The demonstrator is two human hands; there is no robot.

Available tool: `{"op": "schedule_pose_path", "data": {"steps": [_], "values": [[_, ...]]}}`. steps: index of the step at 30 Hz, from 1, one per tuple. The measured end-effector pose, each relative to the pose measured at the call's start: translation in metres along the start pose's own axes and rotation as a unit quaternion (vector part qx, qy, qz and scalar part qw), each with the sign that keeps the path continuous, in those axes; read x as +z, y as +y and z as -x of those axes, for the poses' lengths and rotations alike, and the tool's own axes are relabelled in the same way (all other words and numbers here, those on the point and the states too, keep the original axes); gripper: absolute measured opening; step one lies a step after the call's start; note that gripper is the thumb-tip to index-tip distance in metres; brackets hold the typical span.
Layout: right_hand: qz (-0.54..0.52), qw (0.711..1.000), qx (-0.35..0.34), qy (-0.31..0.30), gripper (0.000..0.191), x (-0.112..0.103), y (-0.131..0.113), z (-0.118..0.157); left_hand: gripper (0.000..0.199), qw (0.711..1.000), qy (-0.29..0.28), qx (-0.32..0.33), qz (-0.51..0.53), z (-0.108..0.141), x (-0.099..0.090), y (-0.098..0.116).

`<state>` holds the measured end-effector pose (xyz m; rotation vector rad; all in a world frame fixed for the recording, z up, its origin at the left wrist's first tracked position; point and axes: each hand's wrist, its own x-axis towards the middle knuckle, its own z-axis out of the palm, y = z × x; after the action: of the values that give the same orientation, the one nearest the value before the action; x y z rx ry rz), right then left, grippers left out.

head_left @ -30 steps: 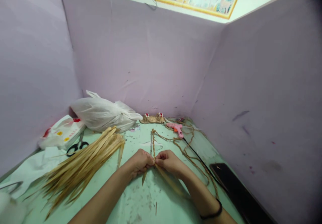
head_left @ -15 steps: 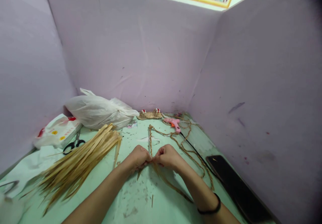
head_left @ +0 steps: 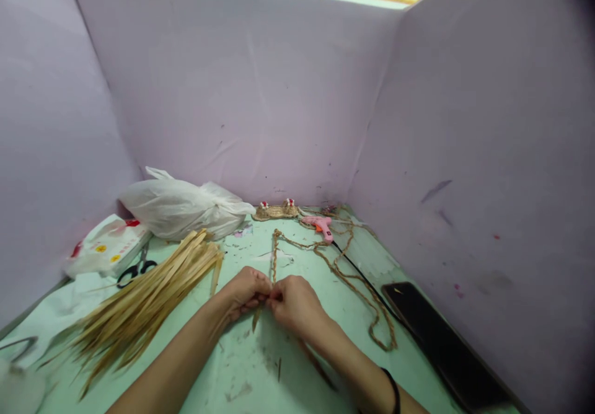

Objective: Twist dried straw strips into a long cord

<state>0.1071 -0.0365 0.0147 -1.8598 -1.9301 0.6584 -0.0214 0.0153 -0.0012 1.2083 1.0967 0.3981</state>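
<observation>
Both my hands meet at the near end of a braided straw cord on the green tabletop. My left hand pinches the cord from the left, fingers curled. From the right, my right hand pinches at the same spot, thumb and fingertips together. A loose dry strand trails toward me below my right wrist, and a short strand end pokes out under my left fingers. The braid runs away from me, bends, and continues right as a long twisted cord. My fingertips hide the exact crossing of the strands.
A bundle of dry straw strips lies left, beside black-handled scissors and a tissue pack. Behind sits a white plastic bag. A pink glue gun, woven slippers and a dark flat slab also lie there.
My right hand has turned over and moved slightly left, closer against my left hand. The loose strand below it has swung inward under my right forearm. The view has shifted slightly.
</observation>
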Motion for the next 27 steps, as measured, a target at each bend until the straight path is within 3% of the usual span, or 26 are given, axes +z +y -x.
{"op": "schedule_pose_path", "data": {"steps": [2,4,6,9,11,13,19,22,25,27], "values": [[-0.054,0.998,0.003,-0.023,0.012,-0.009,0.006,-0.005,0.015,1.000,-0.010,0.001,0.007,-0.001,0.000,0.000],[-0.147,0.988,0.038,0.002,0.011,-0.016,0.012,-0.011,0.017,1.000,-0.022,0.009,0.019,-0.001,-0.001,0.000],[-0.267,0.959,0.099,0.012,0.007,-0.019,0.015,-0.015,0.019,0.999,-0.030,0.017,0.023,-0.001,-0.001,0.000],[-0.423,0.884,0.171,-0.099,0.006,-0.013,0.011,-0.014,0.017,0.999,-0.029,0.026,0.013,0.000,0.000,-0.001],[-0.469,0.850,0.182,-0.156,0.009,-0.007,0.006,-0.012,0.014,0.999,-0.022,0.033,0.000,0.001,0.001,-0.001],[-0.467,0.852,0.180,-0.154,0.012,0.000,0.005,-0.010,0.011,0.999,-0.019,0.036,-0.022,0.001,0.002,-0.002],[-0.349,0.923,0.143,-0.073,0.007,0.017,0.027,-0.018,0.006,0.983,0.043,0.070,-0.163,-0.003,0.006,-0.005],[-0.375,0.913,0.144,-0.065,0.004,0.020,0.031,-0.018,0.010,0.964,0.075,0.091,-0.240,-0.001,0.006,-0.004],[-0.416,0.893,0.156,-0.076,0.003,0.019,0.028,-0.017,0.013,0.957,0.070,0.083,-0.270,0.003,0.004,-0.001],[-0.416,0.894,0.154,-0.065,0.003,0.019,0.026,-0.016,0.014,0.960,0.059,0.056,-0.269,0.007,0.001,0.001]]}}
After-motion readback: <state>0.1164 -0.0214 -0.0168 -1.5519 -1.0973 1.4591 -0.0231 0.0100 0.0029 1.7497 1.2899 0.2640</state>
